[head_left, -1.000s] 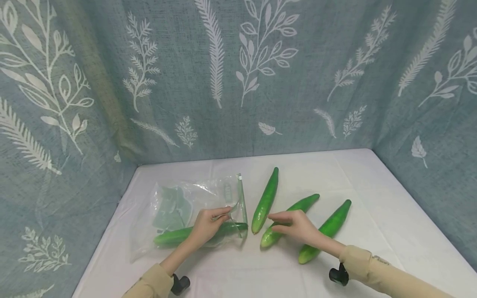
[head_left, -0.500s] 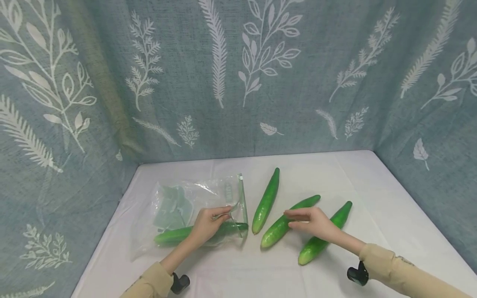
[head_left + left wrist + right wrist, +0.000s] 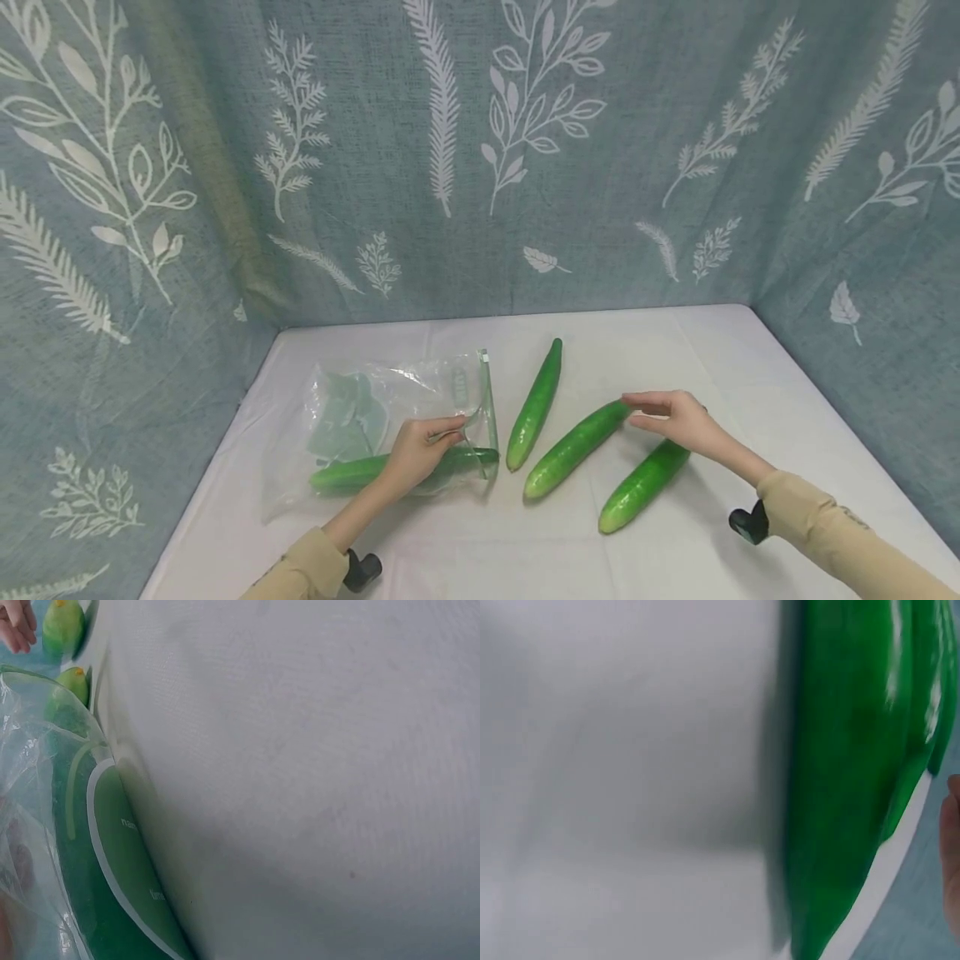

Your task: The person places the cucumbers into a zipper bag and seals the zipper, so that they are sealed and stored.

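Note:
My left hand (image 3: 420, 454) pinches the opening edge of a clear zip bag (image 3: 420, 383) lying on the table's left side. Inside the bag is one cucumber (image 3: 352, 476), partly covered by my left hand. Three more cucumbers lie loose to the right: one near the bag mouth (image 3: 536, 404), a middle one (image 3: 573, 450) and a right one (image 3: 643, 489). My right hand (image 3: 678, 421), fingers extended and holding nothing, hovers with its fingertips at the far tip of the middle cucumber and hides the right one's far end. In the right wrist view a cucumber (image 3: 847, 750) looms large.
A pale green crumpled-looking patch (image 3: 348, 417) shows at the bag's far left part. The table (image 3: 525, 558) has a white cloth. Blue-green curtains (image 3: 480, 250) with white leaf prints stand behind and on both sides.
My right hand has moved right and slightly away from me, from over the middle cucumber's near half to its far tip. My left hand and the bag have stayed put.

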`<state>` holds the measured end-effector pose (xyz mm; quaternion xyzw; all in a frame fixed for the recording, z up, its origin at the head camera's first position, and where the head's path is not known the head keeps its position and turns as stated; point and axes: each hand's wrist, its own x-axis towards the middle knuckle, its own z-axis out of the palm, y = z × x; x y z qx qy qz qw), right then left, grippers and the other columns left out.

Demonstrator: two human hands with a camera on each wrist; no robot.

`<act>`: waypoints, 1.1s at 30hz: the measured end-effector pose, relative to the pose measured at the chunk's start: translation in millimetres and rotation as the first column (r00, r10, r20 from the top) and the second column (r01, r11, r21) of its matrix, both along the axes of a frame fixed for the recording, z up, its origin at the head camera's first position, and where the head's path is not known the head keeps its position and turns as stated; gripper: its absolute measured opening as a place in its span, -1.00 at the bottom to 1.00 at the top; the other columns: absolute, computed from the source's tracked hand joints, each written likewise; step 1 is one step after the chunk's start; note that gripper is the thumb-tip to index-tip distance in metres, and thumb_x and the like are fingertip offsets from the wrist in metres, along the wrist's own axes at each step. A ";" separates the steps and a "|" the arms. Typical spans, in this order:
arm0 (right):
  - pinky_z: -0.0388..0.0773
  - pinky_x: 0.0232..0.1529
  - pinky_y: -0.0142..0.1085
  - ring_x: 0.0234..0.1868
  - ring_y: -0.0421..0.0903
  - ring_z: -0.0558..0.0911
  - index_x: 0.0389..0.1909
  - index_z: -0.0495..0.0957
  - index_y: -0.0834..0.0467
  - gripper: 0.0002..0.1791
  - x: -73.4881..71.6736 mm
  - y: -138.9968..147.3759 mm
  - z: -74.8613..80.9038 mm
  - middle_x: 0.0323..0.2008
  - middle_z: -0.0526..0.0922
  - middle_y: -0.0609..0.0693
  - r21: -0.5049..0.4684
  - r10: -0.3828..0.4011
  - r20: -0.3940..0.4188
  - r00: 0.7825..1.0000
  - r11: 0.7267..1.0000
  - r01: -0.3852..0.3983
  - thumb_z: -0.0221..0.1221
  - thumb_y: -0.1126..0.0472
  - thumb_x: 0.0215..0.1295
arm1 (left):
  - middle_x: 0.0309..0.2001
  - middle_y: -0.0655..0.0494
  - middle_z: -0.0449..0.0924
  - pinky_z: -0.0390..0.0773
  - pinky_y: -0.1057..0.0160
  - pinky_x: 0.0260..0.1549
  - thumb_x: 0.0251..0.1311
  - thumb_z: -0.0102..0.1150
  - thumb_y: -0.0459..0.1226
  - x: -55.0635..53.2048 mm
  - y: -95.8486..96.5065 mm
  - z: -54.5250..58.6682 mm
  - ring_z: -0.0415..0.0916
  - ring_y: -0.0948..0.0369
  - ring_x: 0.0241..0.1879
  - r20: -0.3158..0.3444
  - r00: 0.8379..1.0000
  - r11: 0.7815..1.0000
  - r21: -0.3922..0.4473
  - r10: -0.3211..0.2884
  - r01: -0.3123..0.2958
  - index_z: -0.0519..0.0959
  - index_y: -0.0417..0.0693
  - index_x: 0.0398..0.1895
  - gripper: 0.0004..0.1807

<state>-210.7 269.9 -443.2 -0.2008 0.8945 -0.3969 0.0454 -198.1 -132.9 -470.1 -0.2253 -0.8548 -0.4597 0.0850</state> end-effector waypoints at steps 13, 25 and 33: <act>0.58 0.05 -0.07 0.11 0.28 0.54 0.12 0.48 0.35 -0.52 -4.9 45.2 -0.6 0.09 0.57 0.30 0.077 -0.146 -0.043 0.988 0.986 0.149 0.21 0.14 0.28 | -0.13 -0.14 0.69 0.67 0.32 -0.20 0.04 0.28 -0.45 1.8 1.5 1.4 0.68 0.01 -0.15 0.012 1.000 1.000 0.002 -0.003 0.003 0.66 -0.28 -0.14 -0.74; 0.60 0.00 -0.05 0.09 0.30 0.55 0.12 0.47 0.38 -0.51 -2.7 63.7 -2.4 0.10 0.55 0.35 0.110 -0.196 -0.031 0.980 0.974 0.198 0.20 0.14 0.29 | -0.15 -0.11 0.70 0.67 0.29 -0.16 0.06 0.26 -0.44 2.8 2.9 -0.6 0.68 0.02 -0.13 0.058 0.998 1.000 -0.012 0.027 -0.027 0.66 -0.24 -0.13 -0.74; 0.61 -0.02 -0.08 0.07 0.30 0.56 0.09 0.49 0.40 -0.55 -3.6 68.6 -6.0 0.07 0.57 0.35 0.125 -0.204 -0.075 0.976 0.969 0.212 0.21 0.18 0.27 | -0.15 -0.10 0.71 0.66 0.26 -0.15 0.08 0.26 -0.42 4.7 3.4 -5.1 0.67 0.00 -0.11 0.120 0.991 0.999 -0.018 0.053 -0.051 0.68 -0.20 -0.14 -0.76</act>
